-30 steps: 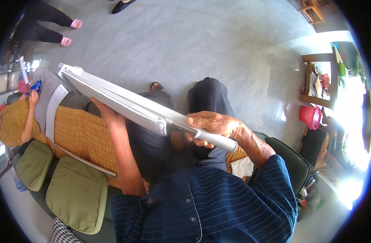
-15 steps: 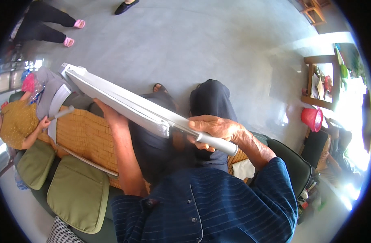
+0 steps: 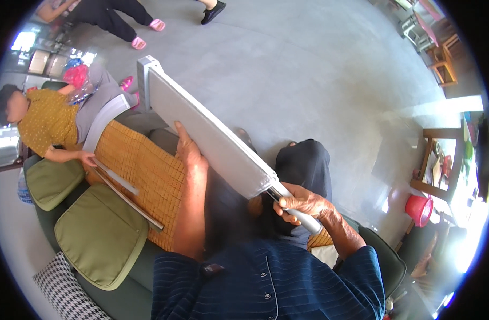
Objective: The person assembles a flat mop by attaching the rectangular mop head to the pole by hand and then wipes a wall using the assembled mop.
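Looks like somebody's living room to me: long dark green sofa (image 3: 140, 278), orange-brown slatted mat (image 3: 143, 160) over its seat, soft olive-green fabric cushions (image 3: 103, 237) along its back edge, black-and-white houndstooth pillow (image 3: 68, 288) beside them. Someone's wearing pink slippers (image 3: 138, 44) on the smooth grey floor (image 3: 308, 69), kinda homey.

The panel (image 3: 212, 140) is pale grey, its handle (image 3: 310, 224) silver; the shirt (image 3: 228, 290) is navy, pale-striped; cushions (image 3: 101, 237) are olive, the pillow (image 3: 68, 288) black-and-white houndstooth, the mat (image 3: 137, 165) tan.

A long, flat pale-grey padded panel (image 3: 209, 137) slants through midair, its squared end cap (image 3: 144, 85) toward ten o'clock, its grey cylindrical handle (image 3: 310, 224) between four and five.
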Motion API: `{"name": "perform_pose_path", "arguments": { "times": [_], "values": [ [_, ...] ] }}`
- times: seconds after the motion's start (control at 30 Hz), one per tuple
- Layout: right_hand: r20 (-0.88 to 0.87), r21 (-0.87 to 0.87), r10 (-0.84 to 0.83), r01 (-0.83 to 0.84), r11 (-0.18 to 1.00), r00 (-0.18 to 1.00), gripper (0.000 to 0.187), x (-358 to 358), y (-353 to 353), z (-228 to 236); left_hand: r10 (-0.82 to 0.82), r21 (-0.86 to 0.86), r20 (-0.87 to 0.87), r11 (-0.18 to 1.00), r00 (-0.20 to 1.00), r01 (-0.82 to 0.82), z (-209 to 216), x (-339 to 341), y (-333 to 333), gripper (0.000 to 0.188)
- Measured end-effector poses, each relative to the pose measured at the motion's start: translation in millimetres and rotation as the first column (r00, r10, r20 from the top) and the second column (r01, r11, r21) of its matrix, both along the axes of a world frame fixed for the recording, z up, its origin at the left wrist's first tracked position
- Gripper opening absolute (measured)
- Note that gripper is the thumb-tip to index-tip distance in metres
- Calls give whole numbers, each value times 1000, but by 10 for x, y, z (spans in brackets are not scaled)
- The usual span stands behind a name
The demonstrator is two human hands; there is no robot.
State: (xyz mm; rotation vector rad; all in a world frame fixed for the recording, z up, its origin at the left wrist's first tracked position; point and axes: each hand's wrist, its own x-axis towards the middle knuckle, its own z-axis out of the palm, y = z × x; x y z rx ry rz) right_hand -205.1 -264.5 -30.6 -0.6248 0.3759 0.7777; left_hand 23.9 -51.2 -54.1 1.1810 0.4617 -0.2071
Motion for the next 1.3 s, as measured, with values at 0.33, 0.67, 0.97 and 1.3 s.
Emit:
{"name": "perform_pose_path", "arguments": {
  "times": [0.33,0.67,0.97,1.3],
  "values": [
    [216,-575,199,-41,817,956,58,106,276,461,-420,333,545,903,726,272,-508,-20,422,50],
    [382,-814,259,190,550,887,67,85,433,299,-436,-120,395,848,809,516,-106,-158,189,62],
    [228,-815,218,63,577,949,64,-10,523,209,-313,-107,357,922,880,371,285,-129,31,62],
    [73,-11,92,-91,996,993,43,-11,124,15,17,135,294,989,956,-60,286,89,-189,94]
  ]
}}
